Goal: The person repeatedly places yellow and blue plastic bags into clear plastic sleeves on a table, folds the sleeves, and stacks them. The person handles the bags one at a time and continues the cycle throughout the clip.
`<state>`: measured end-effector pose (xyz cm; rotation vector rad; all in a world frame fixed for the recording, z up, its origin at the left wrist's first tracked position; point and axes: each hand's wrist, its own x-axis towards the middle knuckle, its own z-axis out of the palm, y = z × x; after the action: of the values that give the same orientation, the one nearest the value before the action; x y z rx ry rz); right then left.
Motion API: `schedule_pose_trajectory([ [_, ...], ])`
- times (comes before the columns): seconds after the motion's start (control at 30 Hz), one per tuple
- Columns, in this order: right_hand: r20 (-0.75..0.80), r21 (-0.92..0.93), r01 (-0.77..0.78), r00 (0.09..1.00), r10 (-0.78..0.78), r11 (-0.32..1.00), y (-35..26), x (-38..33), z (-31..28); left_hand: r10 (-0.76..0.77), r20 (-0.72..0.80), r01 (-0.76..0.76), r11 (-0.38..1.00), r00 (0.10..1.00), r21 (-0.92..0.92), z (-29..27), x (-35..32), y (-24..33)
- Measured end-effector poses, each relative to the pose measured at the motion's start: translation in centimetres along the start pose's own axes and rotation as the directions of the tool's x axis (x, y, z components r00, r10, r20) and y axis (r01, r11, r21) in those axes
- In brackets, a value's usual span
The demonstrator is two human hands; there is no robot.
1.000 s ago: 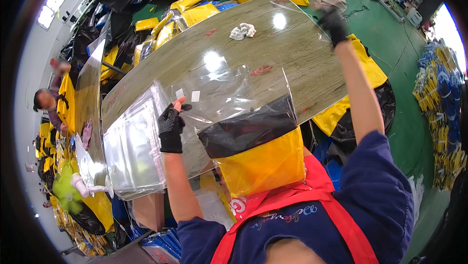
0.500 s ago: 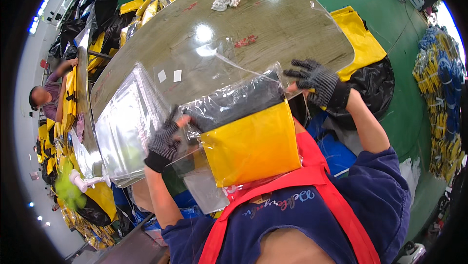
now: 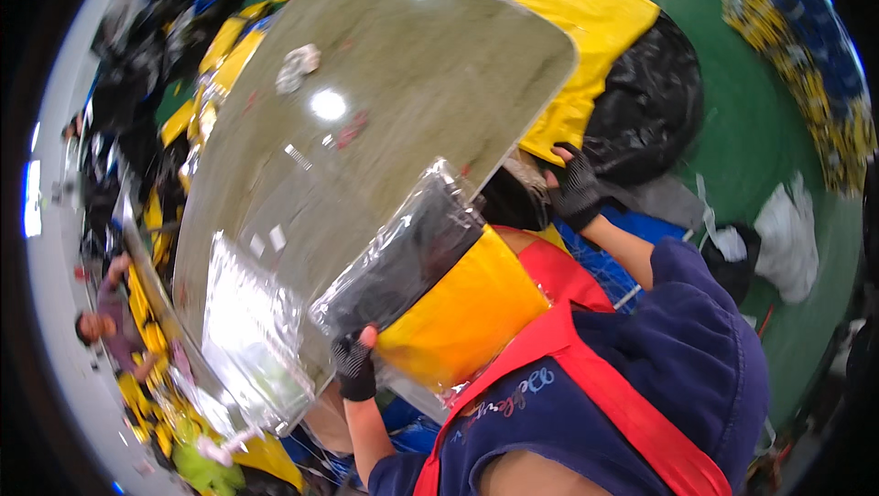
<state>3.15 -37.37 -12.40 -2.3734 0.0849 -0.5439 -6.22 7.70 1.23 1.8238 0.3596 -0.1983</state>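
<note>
A clear plastic packet with folded yellow and black sheeting (image 3: 462,304) lies tilted over the table's near edge, against my red apron. My left hand (image 3: 355,370), in a dark grey fingerless glove, grips its lower left corner, thumb on top and the other fingers partly hidden underneath. My right hand (image 3: 577,192), gloved alike, is off the packet, at the table's right edge beside a yellow sheet (image 3: 586,47). Its thumb and fingers are apart, and I see nothing held between them. A stack of clear plastic bags (image 3: 247,322) lies left of the packet.
The glossy table (image 3: 430,65) carries a crumpled white cloth (image 3: 298,67) and two small white cards. Beyond its right edge lies a black bundle (image 3: 650,102). A green fan (image 3: 206,464) stands at lower left. Another person (image 3: 114,327) works at far left.
My right hand has left the packet's upper right corner and moved to the yellow sheet's edge. The packet has tilted, with my left hand at its corner. The view has turned right.
</note>
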Motion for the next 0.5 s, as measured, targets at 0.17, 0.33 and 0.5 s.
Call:
schedule_pose_trajectory([
  [0.17,0.235,-0.207,-0.318,0.902,0.363,0.925,12.4,-0.5,9.0,0.075,-0.489,-0.263,0.906,0.869,-0.330,-7.4,8.7,10.8],
  [0.33,0.573,-0.564,-0.189,0.611,0.546,0.804,14.3,4.1,17.4,0.063,-0.598,-0.359,0.847,0.799,-0.392,-8.6,13.8,16.2],
  [0.5,0.532,-0.648,-0.253,0.524,0.665,0.718,20.5,3.2,20.0,-0.233,-0.269,0.186,0.964,0.935,-0.188,7.4,7.1,1.0],
])
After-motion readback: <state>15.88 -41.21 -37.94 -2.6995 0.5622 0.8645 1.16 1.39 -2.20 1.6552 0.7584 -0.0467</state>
